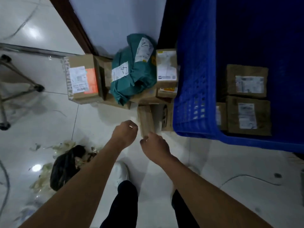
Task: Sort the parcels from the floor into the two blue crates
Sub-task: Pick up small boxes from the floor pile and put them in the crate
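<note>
Bare forearms (92, 171) reach down; right hand (155, 147) pinches near end of narrow brown cardboard box (146, 119) on white floor (98, 116) beside blue plastic crate (195, 79); left hand (125, 132) curled at its edge, fingers hidden, grip unclear; crate cut off by frame

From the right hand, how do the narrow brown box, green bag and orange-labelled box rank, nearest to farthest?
From the right hand:
1. narrow brown box, right at its fingertips.
2. green bag, further ahead.
3. orange-labelled box, ahead and far left.
</note>
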Demonstrator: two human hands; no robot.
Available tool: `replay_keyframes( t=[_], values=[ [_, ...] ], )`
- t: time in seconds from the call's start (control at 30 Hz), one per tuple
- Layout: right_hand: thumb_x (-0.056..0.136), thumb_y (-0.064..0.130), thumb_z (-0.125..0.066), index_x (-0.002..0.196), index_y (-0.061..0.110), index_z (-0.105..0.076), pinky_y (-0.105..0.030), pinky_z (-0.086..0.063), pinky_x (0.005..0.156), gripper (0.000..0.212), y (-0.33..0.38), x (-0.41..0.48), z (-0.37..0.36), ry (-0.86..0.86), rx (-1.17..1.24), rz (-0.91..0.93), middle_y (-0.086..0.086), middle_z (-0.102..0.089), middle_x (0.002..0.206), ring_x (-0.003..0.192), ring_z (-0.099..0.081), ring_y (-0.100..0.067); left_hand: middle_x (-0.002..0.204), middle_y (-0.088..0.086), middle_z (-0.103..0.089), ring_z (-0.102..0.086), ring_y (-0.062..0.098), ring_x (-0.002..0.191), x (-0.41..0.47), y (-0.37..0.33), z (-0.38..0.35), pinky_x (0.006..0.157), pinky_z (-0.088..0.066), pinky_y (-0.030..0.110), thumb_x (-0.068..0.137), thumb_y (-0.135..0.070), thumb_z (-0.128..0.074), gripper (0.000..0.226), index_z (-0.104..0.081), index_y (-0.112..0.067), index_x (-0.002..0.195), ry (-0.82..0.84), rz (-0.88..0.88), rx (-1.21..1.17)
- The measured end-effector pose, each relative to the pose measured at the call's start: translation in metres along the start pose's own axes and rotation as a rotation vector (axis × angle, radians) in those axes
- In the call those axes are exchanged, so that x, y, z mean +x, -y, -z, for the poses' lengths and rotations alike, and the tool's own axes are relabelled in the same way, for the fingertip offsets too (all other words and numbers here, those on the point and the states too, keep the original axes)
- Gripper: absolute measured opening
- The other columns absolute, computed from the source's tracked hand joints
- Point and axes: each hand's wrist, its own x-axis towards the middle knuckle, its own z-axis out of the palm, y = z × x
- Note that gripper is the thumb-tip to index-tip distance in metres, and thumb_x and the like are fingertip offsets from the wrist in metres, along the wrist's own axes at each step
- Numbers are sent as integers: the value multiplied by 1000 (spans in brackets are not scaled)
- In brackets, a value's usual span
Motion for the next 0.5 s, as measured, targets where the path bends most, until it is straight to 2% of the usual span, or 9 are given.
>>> replay_keyframes(
  t=[0.1, 0.13, 0.23, 0.33, 0.4, 0.5],
  values=[
    [102, 35, -47, 126, 12, -57, -32, -41, 81, 35, -31, 62, -30, -28, -62, -53, -9, -61, 126, 106, -58, -28, 116, 9, -71, -66, 33, 108, 57, 42, -23, 95, -55, 46, 89, -25, -48, 20, -67, -29, 86, 66, 12, -92],
    [102, 36, -48, 127, 12, -57, -32, -42, 82, 36, -41, 81, -38, -38, -87, -68, -8, -62, 127, 109, -59, -28, 119, 11, -70, -65, 33, 110, 74, 56, -29, 97, -54, 46, 85, -27, -48, 21, -69, -27, 88, 76, 19, -110],
    [101, 36, -49, 126, 12, -57, -34, -46, 84, 36, -66, 131, -59, -56, -103, -105, -9, -63, 126, 113, -61, -31, 127, 12, -66, -62, 34, 117, 108, 88, -48, 102, -50, 51, 78, -30, -47, 42, -68, -19, 113, 90, 79, -189],
    [96, 38, -52, 129, 11, -56, -36, -47, 84, 43, -88, 175, -77, -70, 10, -174, -9, -61, 125, 115, -60, -33, 133, 14, -62, -58, 35, 123, 132, 112, -77, 107, -47, 46, 85, -23, -49, 50, -59, -10, 133, 120, 116, -229],
    [90, 43, -54, 139, 14, -52, -40, -49, 94, 57, -99, 202, -86, -81, 179, -251, -7, -59, 129, 123, -57, -33, 142, 13, -57, -53, 33, 131, 149, 121, -101, 113, -42, 44, 85, -24, -49, 57, -54, -9, 140, 129, 122, -258],
    [96, 40, -55, 156, 19, -33, -42, -41, 111, 67, -118, 236, -100, -65, 319, -293, -6, -44, 155, 139, -44, -29, 154, 7, -44, -41, 27, 142, 168, 119, -134, 119, -30, 35, 98, -16, -47, 52, -42, -11, 150, 142, 93, -235]
  ],
)
